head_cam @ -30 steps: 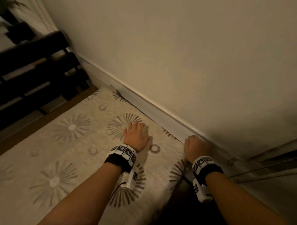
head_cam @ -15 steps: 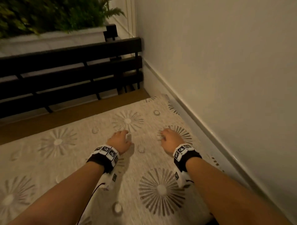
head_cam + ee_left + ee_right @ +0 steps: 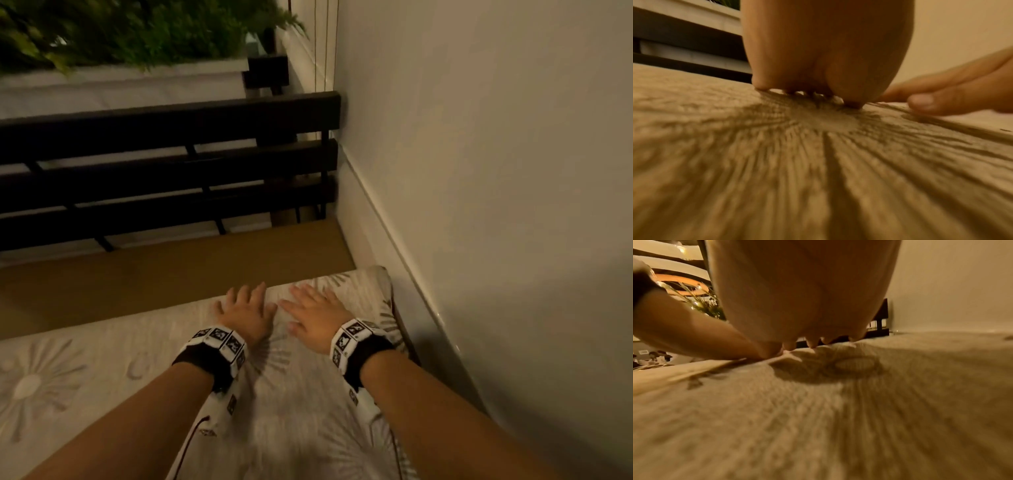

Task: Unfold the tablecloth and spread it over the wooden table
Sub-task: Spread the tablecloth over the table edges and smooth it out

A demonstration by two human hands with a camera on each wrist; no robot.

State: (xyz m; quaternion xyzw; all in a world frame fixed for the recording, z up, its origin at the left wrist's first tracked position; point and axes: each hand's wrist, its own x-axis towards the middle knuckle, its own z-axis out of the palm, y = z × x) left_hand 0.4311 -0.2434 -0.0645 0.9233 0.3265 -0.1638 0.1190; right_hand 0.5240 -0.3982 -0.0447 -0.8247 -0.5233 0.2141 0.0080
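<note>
Tablecloth point(image 3: 102, 377), pale with grey sunburst and ring motifs, lies spread across the near part of the wooden table point(image 3: 154, 281); I see a bare brown strip of tabletop beyond its far edge, and its far right corner sits just beside the wall point(image 3: 479, 171). I see my left hand point(image 3: 245, 313) lying palm down on the cloth close to that far edge, fingers straight and slightly fanned, holding nothing. My right hand point(image 3: 317, 318) lies flat just beside it, nearer the wall, fingers likewise extended and a little apart, thumb pointing toward the left hand; the two hands are very close, though I cannot tell whether they touch. From the left wrist view, the left fingertips point(image 3: 760, 84) press down on the weave where a dark sunburst motif point(image 3: 818, 123) converges, and the fingers of my right hand point(image 3: 920, 102) rest on the cloth at the right of the picture. From the right wrist view, the right fingertips point(image 3: 812, 342) meet the fabric at a small raised wrinkle point(image 3: 855, 364), with my left hand point(image 3: 694, 337) lying alongside. Both wrists carry black bands with white marker blocks point(image 3: 219, 342). Beyond the table stands a dark slatted bench point(image 3: 164, 164) against the wall, with green foliage point(image 3: 137, 31) above a white ledge behind it.
</note>
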